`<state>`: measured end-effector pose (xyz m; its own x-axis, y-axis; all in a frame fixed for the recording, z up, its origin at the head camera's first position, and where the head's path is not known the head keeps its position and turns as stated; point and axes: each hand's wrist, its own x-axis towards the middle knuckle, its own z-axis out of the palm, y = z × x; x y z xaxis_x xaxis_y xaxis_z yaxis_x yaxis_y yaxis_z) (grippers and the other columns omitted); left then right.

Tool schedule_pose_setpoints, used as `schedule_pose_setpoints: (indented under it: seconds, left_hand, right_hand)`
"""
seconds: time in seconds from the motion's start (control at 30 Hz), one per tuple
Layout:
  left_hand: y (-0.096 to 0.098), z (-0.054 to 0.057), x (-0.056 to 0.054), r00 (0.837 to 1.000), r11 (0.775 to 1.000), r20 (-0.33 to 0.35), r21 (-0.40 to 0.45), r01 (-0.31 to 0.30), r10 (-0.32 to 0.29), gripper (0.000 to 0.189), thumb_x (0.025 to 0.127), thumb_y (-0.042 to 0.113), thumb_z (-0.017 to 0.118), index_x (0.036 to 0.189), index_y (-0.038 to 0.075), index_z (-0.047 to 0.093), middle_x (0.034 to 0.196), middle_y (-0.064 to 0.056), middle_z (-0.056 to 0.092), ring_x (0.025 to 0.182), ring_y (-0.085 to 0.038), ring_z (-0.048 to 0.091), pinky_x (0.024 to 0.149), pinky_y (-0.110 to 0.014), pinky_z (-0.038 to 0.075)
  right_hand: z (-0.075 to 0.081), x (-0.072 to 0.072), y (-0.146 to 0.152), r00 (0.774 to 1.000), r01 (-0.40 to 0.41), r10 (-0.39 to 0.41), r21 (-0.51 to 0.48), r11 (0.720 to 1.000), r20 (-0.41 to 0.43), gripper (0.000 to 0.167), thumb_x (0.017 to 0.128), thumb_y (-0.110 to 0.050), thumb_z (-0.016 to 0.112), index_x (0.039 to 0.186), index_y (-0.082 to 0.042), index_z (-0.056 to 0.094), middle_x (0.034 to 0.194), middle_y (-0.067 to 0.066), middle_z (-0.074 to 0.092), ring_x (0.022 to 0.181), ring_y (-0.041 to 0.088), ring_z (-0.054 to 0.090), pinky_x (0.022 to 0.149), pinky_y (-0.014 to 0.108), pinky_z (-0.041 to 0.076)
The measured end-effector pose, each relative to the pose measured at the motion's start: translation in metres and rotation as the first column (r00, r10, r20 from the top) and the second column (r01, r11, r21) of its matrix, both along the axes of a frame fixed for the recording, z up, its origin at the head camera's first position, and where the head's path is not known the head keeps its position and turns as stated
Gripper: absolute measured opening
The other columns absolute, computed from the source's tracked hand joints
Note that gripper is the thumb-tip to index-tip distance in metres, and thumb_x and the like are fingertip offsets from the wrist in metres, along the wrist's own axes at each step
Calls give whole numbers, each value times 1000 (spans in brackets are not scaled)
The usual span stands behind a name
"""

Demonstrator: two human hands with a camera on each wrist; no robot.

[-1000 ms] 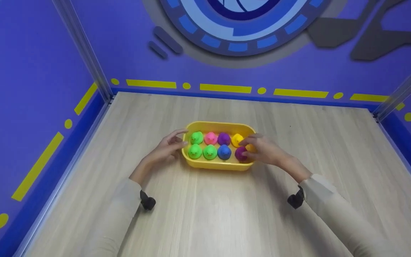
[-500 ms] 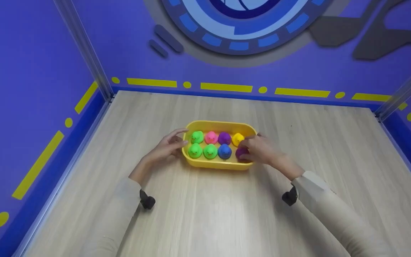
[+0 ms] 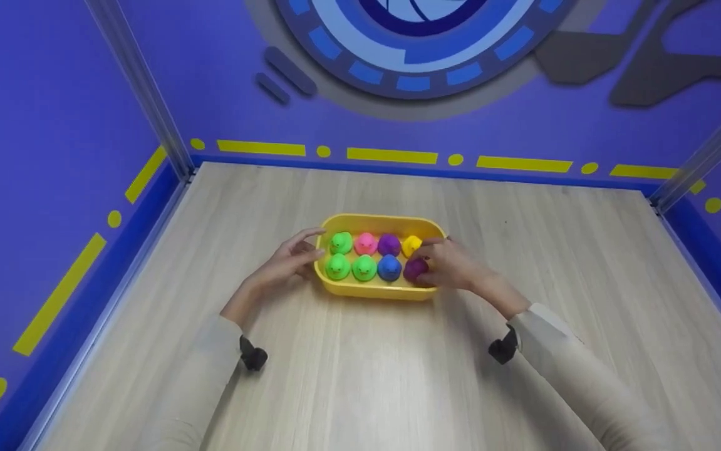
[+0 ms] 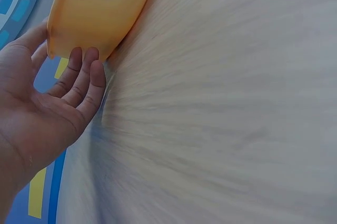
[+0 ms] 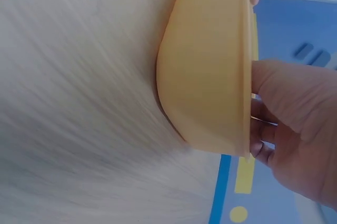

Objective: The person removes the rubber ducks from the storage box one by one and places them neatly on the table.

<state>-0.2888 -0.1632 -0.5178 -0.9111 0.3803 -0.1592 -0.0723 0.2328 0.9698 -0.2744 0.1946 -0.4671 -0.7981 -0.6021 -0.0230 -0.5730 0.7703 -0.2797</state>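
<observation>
Right hand (image 3: 452, 264) partly over magenta duck (image 3: 414, 270) in tub (image 3: 373, 292).

Plastic tub (image 3: 373, 291), woodgrain tabletop (image 3: 360, 376); cloth sleeves (image 3: 576, 369)

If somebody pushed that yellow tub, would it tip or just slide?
The yellow tub would probably slide rather than tip: it looks long and low, resting on the table. It is likely stiff, since its walls have a smooth, even curve. The toy ducks inside might shift, as gaps show between the rows.
</observation>
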Motion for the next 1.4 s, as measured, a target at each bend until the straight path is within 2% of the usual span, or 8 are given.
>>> schedule_pose_setpoints:
  seconds: [0.13, 0.23, 0.4, 0.57, 0.83, 0.97, 1.23, 1.4]
  left_hand:
    - [2, 1, -1, 1000, 1000, -10, -1, 0, 0, 54, 103, 30, 62, 154, 25, 43, 125, -12, 54, 92, -17, 61, 79, -31, 57]
    - [2, 0, 0, 1000, 1000, -23, -1, 3, -3, 54, 103, 31, 63, 153, 25, 44, 124, -12, 54, 92, -17, 61, 78, -31, 56]
    - [-1, -1, 1, 1000, 1000, -30, 0, 2, -2, 55, 102, 31, 63, 154, 24, 44, 121, -12, 55, 92, -18, 61, 78, -31, 57]
    - [-2, 2, 3, 999, 1000, -35, -13, 3, -3, 54, 103, 32, 63, 153, 25, 44, 120, -11, 56, 92, -19, 62, 79, -33, 57]
    - [-1, 3, 1, 999, 1000, -40, -14, 4, -4, 54, 102, 32, 64, 152, 24, 45, 119, -11, 56, 93, -18, 61, 79, -32, 56]
    - [0, 2, 2, 999, 1000, -35, -11, 1, -2, 55, 102, 31, 64, 153, 24, 45, 119, -11, 56, 93, -17, 60, 79, -32, 54]
    - [-1, 1, 1, 999, 1000, -46, -21, 7, -8, 55, 102, 34, 64, 153, 24, 45, 120, -11, 57, 94, -18, 60, 80, -32, 54]
    - [-2, 1, 1, 999, 1000, -52, -18, 6, -7, 54, 102, 31, 64, 152, 23, 46, 119, -11, 57, 93, -18, 61, 78, -31, 54]
  right_hand:
    - [5, 4, 6, 998, 19, -11, -116, 993, 65, 32, 91, -17, 79, 121, -9, 74, 118, 11, 72, 112, 29, 63, 104, 48, 53]
    - [6, 8, 10, 997, 29, -15, -188, 982, 75, 33, 92, -17, 77, 123, -8, 72, 121, 12, 70, 115, 29, 61, 105, 49, 52]
    - [4, 12, 13, 999, 28, -16, -309, 951, 41, 33, 92, -18, 77, 123, -6, 71, 119, 13, 67, 111, 28, 60, 98, 49, 56]
    - [4, 14, 15, 1000, 7, -3, -395, 918, 11, 33, 91, -13, 77, 122, -3, 71, 116, 16, 63, 105, 28, 60, 92, 49, 59]
    - [7, 17, 20, 999, 37, -37, -489, 871, 9, 36, 89, -6, 77, 125, -3, 71, 114, 14, 61, 101, 25, 65, 83, 43, 63]
    - [9, 17, 23, 999, 48, -55, -499, 865, 2, 36, 88, -6, 78, 123, -4, 73, 112, 13, 62, 98, 23, 65, 80, 40, 63]
    - [9, 16, 27, 994, 102, -103, -522, 847, 27, 35, 86, -7, 80, 119, -3, 69, 110, 11, 65, 99, 24, 65, 83, 47, 62]
    - [3, 14, 31, 991, 89, -130, -546, 833, -36, 30, 85, -5, 78, 114, -2, 71, 109, 11, 67, 95, 23, 65, 83, 50, 61]
